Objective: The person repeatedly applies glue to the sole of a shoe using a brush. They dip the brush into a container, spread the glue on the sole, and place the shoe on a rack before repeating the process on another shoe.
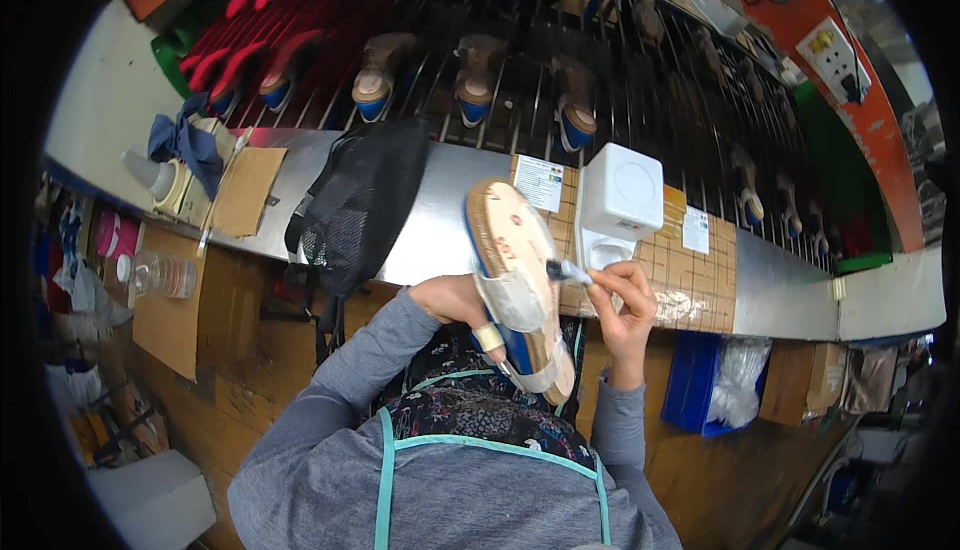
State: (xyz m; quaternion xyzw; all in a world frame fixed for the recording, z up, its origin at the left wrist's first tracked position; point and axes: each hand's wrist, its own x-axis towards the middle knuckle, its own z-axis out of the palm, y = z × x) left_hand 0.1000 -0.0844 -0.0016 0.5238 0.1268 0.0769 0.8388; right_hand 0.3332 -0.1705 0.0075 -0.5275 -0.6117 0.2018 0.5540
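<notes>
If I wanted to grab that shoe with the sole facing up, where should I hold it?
Probably around the middle of the shoe, coming from underneath on its left. It lies sole-up and tilted, toe pointing away, and the left hand already cups it there, leaving the sole free for the marker in the right hand.

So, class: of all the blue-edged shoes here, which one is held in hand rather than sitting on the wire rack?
The sole-up blue-edged shoe, gripped by the left hand; all others sit on the wire rack.
</notes>
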